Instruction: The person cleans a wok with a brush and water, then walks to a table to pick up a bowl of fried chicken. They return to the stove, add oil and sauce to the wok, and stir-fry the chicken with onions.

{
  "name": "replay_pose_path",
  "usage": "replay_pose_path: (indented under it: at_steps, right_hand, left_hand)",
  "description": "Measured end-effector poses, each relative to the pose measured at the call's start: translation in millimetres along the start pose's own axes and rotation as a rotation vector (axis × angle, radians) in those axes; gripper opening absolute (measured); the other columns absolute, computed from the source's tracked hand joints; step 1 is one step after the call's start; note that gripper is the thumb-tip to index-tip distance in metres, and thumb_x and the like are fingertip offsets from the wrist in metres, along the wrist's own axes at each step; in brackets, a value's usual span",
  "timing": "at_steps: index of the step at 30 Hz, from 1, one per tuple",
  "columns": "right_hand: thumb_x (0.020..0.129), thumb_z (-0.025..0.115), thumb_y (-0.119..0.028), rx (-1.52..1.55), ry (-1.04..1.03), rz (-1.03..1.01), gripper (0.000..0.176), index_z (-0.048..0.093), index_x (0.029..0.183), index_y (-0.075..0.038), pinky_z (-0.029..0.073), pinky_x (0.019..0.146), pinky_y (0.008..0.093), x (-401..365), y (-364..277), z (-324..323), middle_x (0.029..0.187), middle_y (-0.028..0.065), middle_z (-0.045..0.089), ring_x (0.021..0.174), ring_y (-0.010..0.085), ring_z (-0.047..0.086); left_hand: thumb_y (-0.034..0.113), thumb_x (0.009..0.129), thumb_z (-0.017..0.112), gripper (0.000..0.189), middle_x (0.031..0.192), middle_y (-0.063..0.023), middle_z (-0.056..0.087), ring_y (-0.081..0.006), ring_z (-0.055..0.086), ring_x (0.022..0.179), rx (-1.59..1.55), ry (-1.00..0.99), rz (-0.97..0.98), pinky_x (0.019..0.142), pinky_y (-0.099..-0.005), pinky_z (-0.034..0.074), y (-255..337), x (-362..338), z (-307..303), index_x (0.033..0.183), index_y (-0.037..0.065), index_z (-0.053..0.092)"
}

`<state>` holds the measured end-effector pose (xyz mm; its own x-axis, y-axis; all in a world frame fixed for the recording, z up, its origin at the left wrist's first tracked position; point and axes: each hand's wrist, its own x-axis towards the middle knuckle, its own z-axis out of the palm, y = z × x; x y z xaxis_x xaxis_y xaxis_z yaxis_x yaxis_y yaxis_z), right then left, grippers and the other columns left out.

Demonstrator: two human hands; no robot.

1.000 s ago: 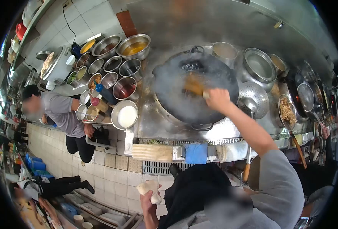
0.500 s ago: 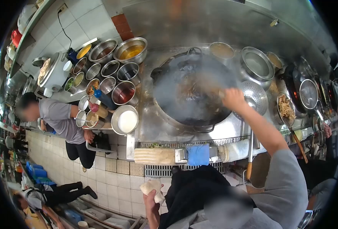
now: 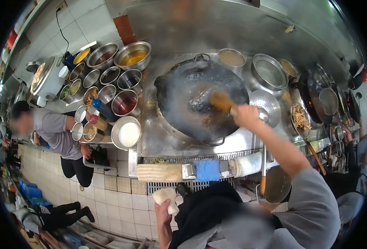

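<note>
My right hand (image 3: 246, 116) is closed around the handle of a brown wok brush (image 3: 220, 101), its bristles reaching into the large black wok (image 3: 179, 118). Dark liquid shines at the wok's bottom, and steam partly veils it. Down by my body, my left hand (image 3: 162, 212) grips a folded whitish cloth (image 3: 166, 196). Just beyond my right hand lies a perforated strainer (image 3: 264, 101), with a ladle (image 3: 263, 168) across it whose wooden handle hangs over the stove's front edge.
Left of the wok stand several steel pots and bowls, including one of white liquid (image 3: 129, 135). Folded towels (image 3: 160, 172) line the stove's front. At right, a strainer holds pale strips (image 3: 301, 118). A person (image 3: 52, 128) sits at far left; others are farther off.
The brush has moved left and down within the wok, and my right hand has shifted slightly lower. My left hand keeps its hold on the cloth. The whole view has shifted a little.
</note>
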<state>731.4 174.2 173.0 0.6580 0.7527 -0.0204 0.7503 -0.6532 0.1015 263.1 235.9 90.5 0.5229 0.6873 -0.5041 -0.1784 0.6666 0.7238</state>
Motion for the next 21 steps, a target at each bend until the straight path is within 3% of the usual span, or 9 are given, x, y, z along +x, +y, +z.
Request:
replay_pose_path:
  at_steps: [2, 4, 8, 10, 12, 16, 18, 21]
  right_hand:
    - [0.076, 0.064, -0.026, 0.016, 0.101, 0.042, 0.022, 0.070, 0.092, -0.012, 0.054, 0.073, 0.0416, 67, 27, 15, 0.085, 0.0181, 0.069, 0.084, 0.0290, 0.070]
    - [0.075, 0.065, -0.025, 0.223, 0.126, 0.138, 0.018, 0.070, 0.086, -0.012, 0.054, 0.071, 0.0429, 99, 4, -2, 0.083, 0.0182, 0.069, 0.081, 0.0302, 0.070]
    - [0.074, 0.064, -0.024, 0.198, 0.215, 0.000, 0.029, 0.065, 0.101, -0.012, 0.054, 0.069, 0.0451, 53, -52, 58, 0.080, 0.0161, 0.068, 0.079, 0.0334, 0.069]
    - [0.075, 0.064, -0.024, 0.204, -0.014, -0.049, 0.032, 0.061, 0.106, -0.013, 0.053, 0.071, 0.0458, -5, -51, 28, 0.083, 0.0145, 0.068, 0.081, 0.0330, 0.068]
    - [0.077, 0.063, -0.025, 0.046, -0.031, -0.069, 0.026, 0.064, 0.100, -0.014, 0.054, 0.069, 0.0448, -31, -34, 4, 0.081, 0.0133, 0.068, 0.080, 0.0325, 0.069]
    - [0.079, 0.062, -0.027, 0.059, 0.140, 0.028, 0.020, 0.069, 0.091, -0.012, 0.054, 0.068, 0.0426, 63, 13, 12, 0.077, 0.0140, 0.069, 0.076, 0.0322, 0.069]
    - [0.077, 0.063, -0.025, 0.245, 0.167, 0.171, 0.018, 0.068, 0.087, -0.011, 0.054, 0.069, 0.0446, 106, -10, 11, 0.079, 0.0157, 0.068, 0.076, 0.0334, 0.069]
    - [0.075, 0.064, -0.025, 0.308, 0.213, -0.010, 0.022, 0.067, 0.091, -0.011, 0.054, 0.069, 0.0457, 69, -51, 35, 0.079, 0.0175, 0.068, 0.074, 0.0353, 0.068]
  left_hand:
    - [0.007, 0.079, 0.059, 0.051, 0.112, -0.0215, 0.061, -0.0315, 0.066, 0.097, 0.049, -0.024, 0.023, 0.077, -0.0379, 0.055, 2, 5, -1, 0.126, -0.004, 0.044]
    - [0.006, 0.079, 0.058, 0.049, 0.110, -0.0213, 0.062, -0.0304, 0.066, 0.096, 0.088, -0.042, 0.013, 0.077, -0.0374, 0.055, 3, 4, -2, 0.126, -0.005, 0.045]
    - [0.003, 0.079, 0.056, 0.049, 0.110, -0.0217, 0.063, -0.0297, 0.066, 0.096, 0.083, -0.050, -0.007, 0.076, -0.0362, 0.055, 4, 8, 6, 0.126, -0.005, 0.045]
    - [0.003, 0.079, 0.056, 0.049, 0.110, -0.0217, 0.062, -0.0302, 0.066, 0.097, 0.059, -0.040, -0.002, 0.076, -0.0361, 0.055, -1, 4, -1, 0.126, -0.005, 0.044]
    - [0.002, 0.079, 0.057, 0.050, 0.110, -0.0218, 0.062, -0.0307, 0.066, 0.098, 0.039, -0.025, -0.021, 0.077, -0.0364, 0.055, -10, 2, -15, 0.127, -0.005, 0.044]
    - [0.008, 0.079, 0.057, 0.054, 0.110, -0.0245, 0.063, -0.0287, 0.066, 0.089, 0.118, -0.006, 0.011, 0.068, -0.0344, 0.055, -19, 5, -12, 0.129, -0.003, 0.042]
    - [0.008, 0.079, 0.057, 0.053, 0.109, -0.0249, 0.063, -0.0285, 0.066, 0.088, 0.153, -0.030, -0.006, 0.067, -0.0344, 0.054, -18, 8, -8, 0.129, -0.003, 0.042]
    - [0.009, 0.080, 0.057, 0.053, 0.106, -0.0253, 0.064, -0.0276, 0.066, 0.084, 0.152, -0.018, 0.011, 0.064, -0.0341, 0.054, -22, 5, -2, 0.129, -0.003, 0.042]
